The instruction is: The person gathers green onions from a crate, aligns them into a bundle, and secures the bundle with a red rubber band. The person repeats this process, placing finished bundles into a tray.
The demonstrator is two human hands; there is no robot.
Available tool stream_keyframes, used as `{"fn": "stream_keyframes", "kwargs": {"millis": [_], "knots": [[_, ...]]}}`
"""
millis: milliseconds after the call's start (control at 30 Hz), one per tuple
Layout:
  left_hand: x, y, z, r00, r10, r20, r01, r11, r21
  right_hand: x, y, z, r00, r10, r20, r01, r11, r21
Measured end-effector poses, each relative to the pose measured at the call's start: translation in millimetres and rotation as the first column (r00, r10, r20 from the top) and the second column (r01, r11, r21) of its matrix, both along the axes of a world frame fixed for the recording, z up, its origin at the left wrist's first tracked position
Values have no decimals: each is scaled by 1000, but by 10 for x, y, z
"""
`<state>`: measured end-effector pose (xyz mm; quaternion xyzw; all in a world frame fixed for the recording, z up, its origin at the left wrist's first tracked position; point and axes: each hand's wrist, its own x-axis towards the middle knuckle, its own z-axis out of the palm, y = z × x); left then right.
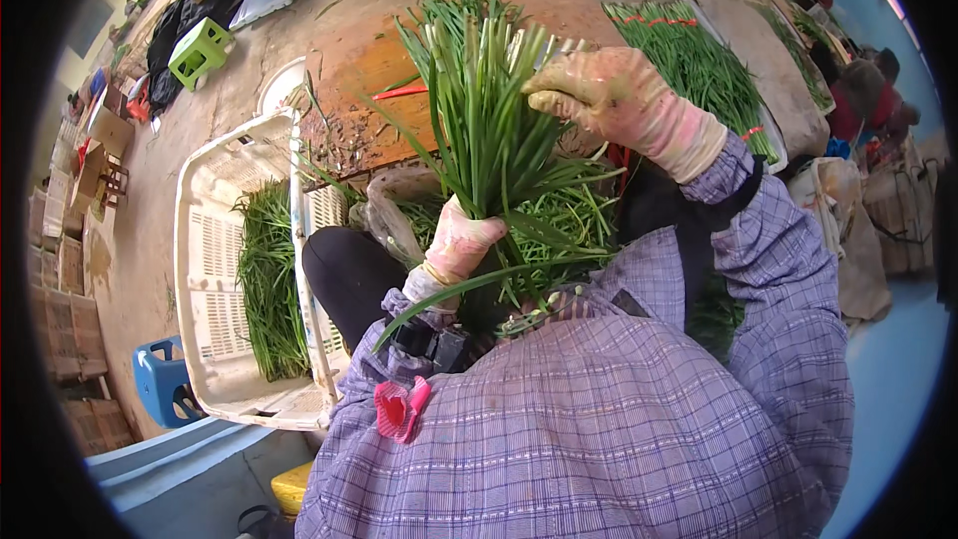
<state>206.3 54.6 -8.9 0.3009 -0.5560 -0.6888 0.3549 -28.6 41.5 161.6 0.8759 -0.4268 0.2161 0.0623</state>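
A bunch of Chinese chives (486, 127) stands nearly upright before me, its pale cut ends at the top. My left hand (468, 236), in a stained pale glove, is closed around the lower, leafy part. At the bunch's upper right is my right hand (606, 101), gloved too, its fingers curled and their tips close to the stalks. Whether a stalk is pinched between them is hidden. Loose chives (561, 213) lie in a heap over my lap, and one long leaf hangs across my left wrist. Behind the bunch, more chives (471, 9) rest on a wooden board (359, 127).
A white plastic crate (239, 142) with chives (273, 277) stands at my left. On the right, a white tray (775, 146) holds chives (681, 52) tied with red bands. A red strip (400, 92) lies on the board. Green (198, 52) and blue stools (161, 382) stand farther left.
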Motion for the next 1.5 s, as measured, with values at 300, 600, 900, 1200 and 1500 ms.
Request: {"fn": "stream_keyframes", "kwargs": {"millis": [300, 600, 900, 1200, 1500], "knots": [[-43, 18, 100, 1000, -2, -25, 2, 1000, 1, 0, -1, -73, 927, -142, -348, 123, 989, -76], [5, 0, 101, 1000, 0, -7, 0, 1000, 1, -63, -237, -24, 878, -122, -462, 9, 971, -240], [49, -26, 67, 994, 8, -107, 15, 977, 211, -742, -46, 791, 943, -281, 180, 330, 868, -371], [132, -45, 233, 966, 197, -168, -37, 748, 663, -845, 573, -83, 732, -596, -329, 584, 301, 754], [133, 23, 418, 996, -47, -70, 83, 701, 709, -269, 812, -687, 875, -474, 101, 192, 531, 825]]}}
